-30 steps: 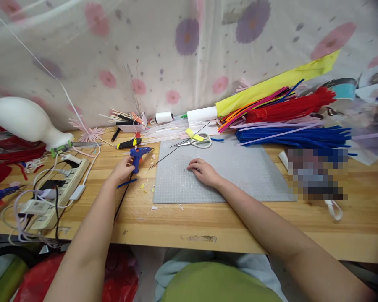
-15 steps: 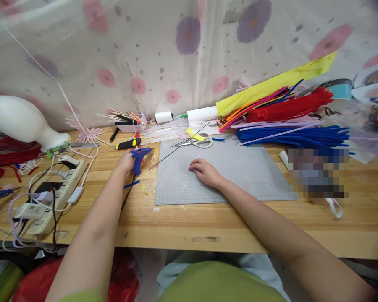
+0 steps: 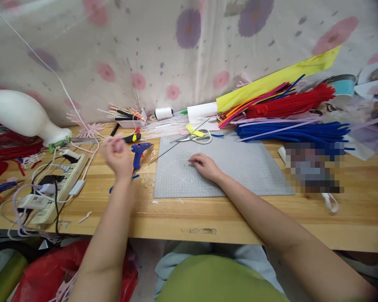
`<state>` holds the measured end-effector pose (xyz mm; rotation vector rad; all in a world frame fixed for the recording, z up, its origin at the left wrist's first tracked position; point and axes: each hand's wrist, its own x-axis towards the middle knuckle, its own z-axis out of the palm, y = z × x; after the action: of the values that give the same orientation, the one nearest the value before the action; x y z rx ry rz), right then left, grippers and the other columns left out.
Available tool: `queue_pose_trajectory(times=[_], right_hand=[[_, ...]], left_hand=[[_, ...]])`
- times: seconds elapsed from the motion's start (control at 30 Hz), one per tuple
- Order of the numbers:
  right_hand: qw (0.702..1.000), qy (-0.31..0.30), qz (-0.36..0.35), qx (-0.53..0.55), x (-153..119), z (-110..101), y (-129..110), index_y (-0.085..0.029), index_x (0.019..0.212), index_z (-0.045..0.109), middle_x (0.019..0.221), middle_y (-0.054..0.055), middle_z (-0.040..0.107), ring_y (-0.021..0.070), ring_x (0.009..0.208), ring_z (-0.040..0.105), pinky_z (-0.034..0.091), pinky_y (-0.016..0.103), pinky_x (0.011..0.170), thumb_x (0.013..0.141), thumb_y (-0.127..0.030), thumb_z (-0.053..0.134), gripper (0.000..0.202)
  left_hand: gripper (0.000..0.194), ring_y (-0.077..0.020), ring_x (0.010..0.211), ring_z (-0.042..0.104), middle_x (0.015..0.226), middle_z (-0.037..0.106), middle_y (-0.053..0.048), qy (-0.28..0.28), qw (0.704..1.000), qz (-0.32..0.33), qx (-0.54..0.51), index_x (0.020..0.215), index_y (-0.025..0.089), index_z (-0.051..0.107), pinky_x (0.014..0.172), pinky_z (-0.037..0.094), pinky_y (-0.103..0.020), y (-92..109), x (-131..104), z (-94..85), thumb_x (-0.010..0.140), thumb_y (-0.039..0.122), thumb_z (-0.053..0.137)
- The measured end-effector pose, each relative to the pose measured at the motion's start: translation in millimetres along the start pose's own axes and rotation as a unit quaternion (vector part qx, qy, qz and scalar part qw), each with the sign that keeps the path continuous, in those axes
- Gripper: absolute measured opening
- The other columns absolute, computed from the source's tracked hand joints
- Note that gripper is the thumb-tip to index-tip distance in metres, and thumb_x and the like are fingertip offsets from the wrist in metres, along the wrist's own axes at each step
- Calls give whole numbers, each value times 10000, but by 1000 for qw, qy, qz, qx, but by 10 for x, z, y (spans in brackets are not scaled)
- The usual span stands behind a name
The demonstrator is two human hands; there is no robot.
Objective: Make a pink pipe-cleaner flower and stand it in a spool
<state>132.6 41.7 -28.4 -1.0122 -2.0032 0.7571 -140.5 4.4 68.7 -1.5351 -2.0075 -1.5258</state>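
The left hand (image 3: 117, 157) is up over the light brown wooden table (image 3: 176, 218), with its palm side showing and its fingers curled in. It is blurry, so I cannot tell if it pinches anything. Just beside it lies the blue plastic glue gun (image 3: 140, 154), on the wood left of the flat gray mat with grid lines (image 3: 245, 163). The gun's tip points right. Behind that hand, partly hidden, is a black and yellow tool handle (image 3: 135, 138).

The right hand (image 3: 204, 165) rests on the gray mat. Its fingers are bent and close together. I cannot tell if they hold something small.

Past it, near the mat's back edge, are metal scissors with pale handles (image 3: 191, 138). A bright yellow strip (image 3: 195, 131) lies across them. A thin dark stick (image 3: 168, 149) slants over the mat's corner. Behind, to the right, sits a big bunch of fuzzy blue stems (image 3: 292, 134).
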Motion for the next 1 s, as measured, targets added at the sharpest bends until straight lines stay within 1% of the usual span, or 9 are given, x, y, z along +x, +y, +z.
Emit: queue_pose_trajectory(times=[0.03,0.13,0.23,0.33,0.47,0.67,0.77,0.9,1.0], right_hand=[[1000,19,15,4,-3,-13,14,-179,876,656,917,50,628,137,862,579,453,283,796,758,-77,423,281],[994,75,74,-12,-23,-86,88,-189,846,657,886,41,641,142,832,584,457,297,787,754,-89,411,281],[991,83,77,-64,-43,-197,180,-188,878,657,906,51,649,163,862,575,449,328,813,749,-102,430,274],[991,27,0,-128,-3,-302,266,-187,959,648,984,64,647,197,964,546,407,370,892,735,-113,486,286],[981,-28,-49,-187,216,-380,402,-185,1018,641,1134,88,598,237,1075,497,366,417,945,752,-175,531,288],[984,2,-17,-176,514,-425,639,-168,1021,636,1101,90,619,225,1058,521,385,411,946,772,-131,479,297],[987,-18,-5,-159,385,-426,613,-168,1082,615,1187,103,580,235,1139,491,353,436,991,796,-177,481,316],[988,-91,-10,-128,-31,-420,329,-170,1182,567,1316,130,473,288,1274,354,219,507,1066,756,-330,592,456],[983,-180,-45,-14,-260,-470,73,-218,1146,592,1230,73,562,212,1233,426,304,422,1047,817,-349,516,363]], left_hand=[[225,-175,1099,473,1099,530,-93,-23,998,47,-27,999,136,553,987,370,-360,176,-180,147,839,233,428],[212,-161,1045,523,1037,589,-64,-245,954,123,-117,985,202,607,931,420,-330,470,-697,632,819,208,474],[272,-163,1043,534,1070,587,-77,-376,900,146,-165,1051,216,620,914,430,-328,405,-928,955,816,211,482],[296,-182,1083,508,1106,575,-72,-417,882,179,-123,1067,226,627,966,382,-372,183,-818,1016,797,221,505],[391,-175,1125,480,1194,524,-83,-415,887,187,-77,1177,212,560,983,371,-350,-87,-494,927,793,260,501],[417,-169,1131,487,1214,543,-75,-374,910,178,4,1208,183,527,981,368,-315,-292,-278,891,810,269,438],[407,-179,1110,504,1181,572,-83,-349,915,198,36,1194,172,540,970,367,-313,-327,-275,876,819,250,404],[417,-209,1105,509,1181,573,-100,-315,926,187,89,1201,169,539,957,366,-332,-337,-289,850,815,208,384],[392,-209,1113,499,1186,561,-100,-288,941,162,77,1160,165,566,968,362,-333,-229,-365,867,809,199,395]])
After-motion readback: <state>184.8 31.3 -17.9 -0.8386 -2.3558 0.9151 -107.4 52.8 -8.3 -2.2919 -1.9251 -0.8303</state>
